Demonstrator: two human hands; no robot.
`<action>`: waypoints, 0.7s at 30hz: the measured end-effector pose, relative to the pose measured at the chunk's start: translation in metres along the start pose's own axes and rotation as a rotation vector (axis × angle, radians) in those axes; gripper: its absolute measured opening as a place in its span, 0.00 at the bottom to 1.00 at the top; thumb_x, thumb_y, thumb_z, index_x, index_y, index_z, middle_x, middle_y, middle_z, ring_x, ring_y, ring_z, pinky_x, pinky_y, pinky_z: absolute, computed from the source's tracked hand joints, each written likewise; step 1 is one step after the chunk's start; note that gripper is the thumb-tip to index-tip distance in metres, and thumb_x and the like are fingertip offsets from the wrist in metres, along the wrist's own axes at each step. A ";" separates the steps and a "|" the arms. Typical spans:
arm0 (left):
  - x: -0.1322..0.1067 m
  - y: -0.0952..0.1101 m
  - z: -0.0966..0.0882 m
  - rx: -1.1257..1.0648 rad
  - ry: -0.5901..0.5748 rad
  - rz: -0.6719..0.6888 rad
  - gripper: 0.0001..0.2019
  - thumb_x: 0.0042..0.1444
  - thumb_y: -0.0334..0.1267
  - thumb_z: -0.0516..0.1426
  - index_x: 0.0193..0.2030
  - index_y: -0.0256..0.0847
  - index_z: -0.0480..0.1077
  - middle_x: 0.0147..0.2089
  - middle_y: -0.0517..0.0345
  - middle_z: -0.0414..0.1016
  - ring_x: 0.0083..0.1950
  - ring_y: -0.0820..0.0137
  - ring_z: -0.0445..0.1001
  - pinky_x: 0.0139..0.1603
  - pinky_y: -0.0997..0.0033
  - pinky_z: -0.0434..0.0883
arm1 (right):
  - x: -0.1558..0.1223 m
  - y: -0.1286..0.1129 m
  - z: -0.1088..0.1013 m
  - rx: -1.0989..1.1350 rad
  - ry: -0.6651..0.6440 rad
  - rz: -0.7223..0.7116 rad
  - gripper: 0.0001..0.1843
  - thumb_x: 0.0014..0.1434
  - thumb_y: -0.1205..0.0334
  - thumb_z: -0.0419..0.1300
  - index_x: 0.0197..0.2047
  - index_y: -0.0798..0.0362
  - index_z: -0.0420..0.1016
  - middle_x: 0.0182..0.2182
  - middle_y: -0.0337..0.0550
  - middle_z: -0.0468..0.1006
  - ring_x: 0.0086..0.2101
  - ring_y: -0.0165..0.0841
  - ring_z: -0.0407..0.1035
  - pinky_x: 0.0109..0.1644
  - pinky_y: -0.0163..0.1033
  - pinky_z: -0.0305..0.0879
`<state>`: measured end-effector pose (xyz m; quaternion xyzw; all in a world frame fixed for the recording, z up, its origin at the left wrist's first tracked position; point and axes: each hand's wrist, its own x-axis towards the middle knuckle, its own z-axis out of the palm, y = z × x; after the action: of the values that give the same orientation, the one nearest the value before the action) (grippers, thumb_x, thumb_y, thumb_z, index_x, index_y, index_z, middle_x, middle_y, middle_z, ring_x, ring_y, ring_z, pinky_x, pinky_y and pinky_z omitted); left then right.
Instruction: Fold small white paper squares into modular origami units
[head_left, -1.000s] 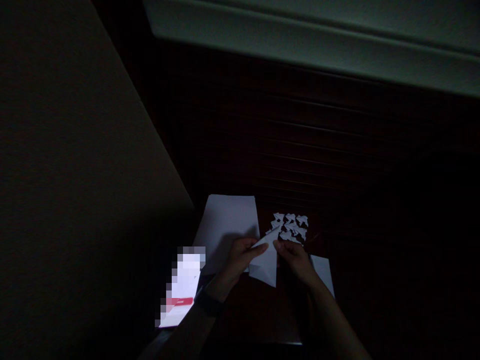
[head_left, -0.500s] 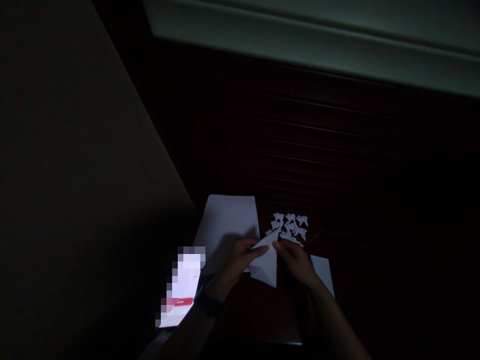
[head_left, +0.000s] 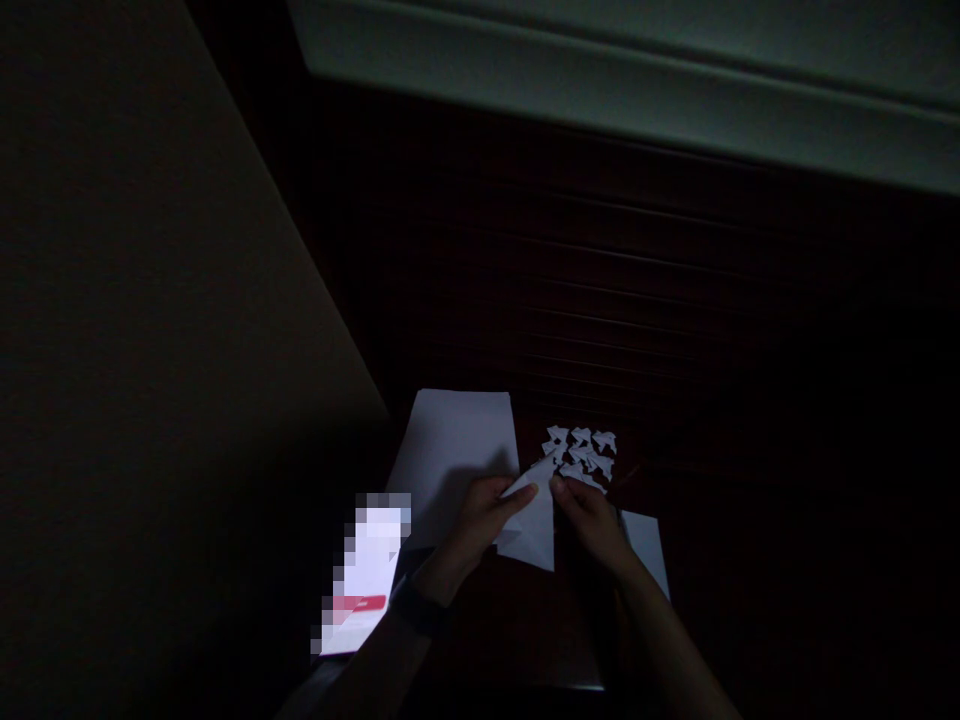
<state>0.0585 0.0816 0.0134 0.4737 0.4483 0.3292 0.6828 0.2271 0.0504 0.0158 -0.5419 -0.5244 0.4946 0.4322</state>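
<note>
A white sheet of paper (head_left: 534, 530), folded to a point at its upper end, is held up between my two hands above the dark table. My left hand (head_left: 486, 512) grips its left side, thumb lying on top and fingers behind. At the right edge, my right hand (head_left: 592, 515) pinches the paper between thumb and fingers, the fingers partly hidden. Just beyond the point of the sheet lie several small folded white paper pieces (head_left: 581, 455), grouped in rough rows.
A stack of white paper (head_left: 461, 430) lies at the back left. Another white sheet (head_left: 646, 545) is partly behind my right forearm. A lit screen (head_left: 367, 570), partly pixelated, stands left of my left wrist. A wall (head_left: 187, 350) rises at left; the scene is very dim.
The folded sheet has tilted slightly, its lower edge shifting a little up and left. My right thumb has slid slightly up along the paper's right edge.
</note>
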 end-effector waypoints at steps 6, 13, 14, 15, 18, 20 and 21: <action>0.000 0.001 0.001 0.037 -0.007 -0.019 0.18 0.45 0.51 0.59 0.29 0.34 0.73 0.25 0.57 0.73 0.23 0.74 0.68 0.22 0.76 0.61 | 0.001 0.002 0.000 0.075 0.173 -0.038 0.13 0.54 0.50 0.57 0.37 0.51 0.67 0.21 0.36 0.69 0.22 0.29 0.63 0.25 0.32 0.59; 0.002 -0.004 -0.001 0.092 -0.005 0.002 0.18 0.45 0.49 0.59 0.28 0.33 0.72 0.24 0.58 0.70 0.22 0.75 0.65 0.21 0.77 0.58 | 0.005 0.008 -0.003 -0.129 0.260 -0.126 0.12 0.51 0.52 0.60 0.30 0.52 0.72 0.28 0.40 0.74 0.30 0.34 0.67 0.35 0.36 0.62; 0.002 -0.004 -0.001 0.106 -0.009 0.000 0.18 0.45 0.49 0.60 0.27 0.33 0.72 0.24 0.58 0.70 0.22 0.75 0.65 0.21 0.77 0.58 | 0.005 0.008 -0.004 -0.150 0.244 -0.120 0.12 0.52 0.52 0.60 0.29 0.52 0.73 0.27 0.40 0.75 0.30 0.34 0.67 0.35 0.36 0.62; 0.003 -0.005 -0.001 0.119 -0.016 -0.005 0.17 0.45 0.49 0.60 0.26 0.33 0.72 0.23 0.58 0.70 0.22 0.75 0.65 0.21 0.77 0.58 | 0.004 0.007 -0.004 -0.164 0.234 -0.115 0.12 0.52 0.52 0.60 0.28 0.52 0.73 0.27 0.40 0.75 0.30 0.34 0.67 0.35 0.36 0.62; 0.002 -0.004 0.000 0.142 -0.043 -0.032 0.17 0.44 0.49 0.60 0.26 0.33 0.72 0.22 0.59 0.70 0.22 0.75 0.64 0.20 0.77 0.57 | 0.004 0.006 -0.004 -0.187 0.217 -0.109 0.12 0.54 0.53 0.58 0.28 0.53 0.72 0.26 0.40 0.74 0.29 0.33 0.67 0.34 0.36 0.61; 0.002 -0.003 0.001 0.142 -0.044 -0.034 0.17 0.43 0.49 0.61 0.26 0.33 0.72 0.22 0.59 0.70 0.21 0.75 0.64 0.21 0.77 0.57 | 0.003 0.004 -0.003 -0.195 0.209 -0.118 0.12 0.55 0.53 0.57 0.29 0.53 0.71 0.26 0.39 0.73 0.29 0.33 0.66 0.34 0.35 0.61; 0.002 -0.002 0.001 0.139 -0.038 -0.035 0.17 0.43 0.49 0.61 0.26 0.33 0.72 0.22 0.59 0.70 0.21 0.75 0.64 0.21 0.77 0.58 | 0.003 0.004 -0.003 -0.199 0.206 -0.124 0.12 0.56 0.53 0.56 0.29 0.53 0.71 0.26 0.39 0.73 0.29 0.33 0.66 0.34 0.35 0.61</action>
<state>0.0601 0.0819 0.0111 0.5184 0.4654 0.2764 0.6620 0.2308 0.0532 0.0123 -0.5965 -0.5562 0.3543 0.4575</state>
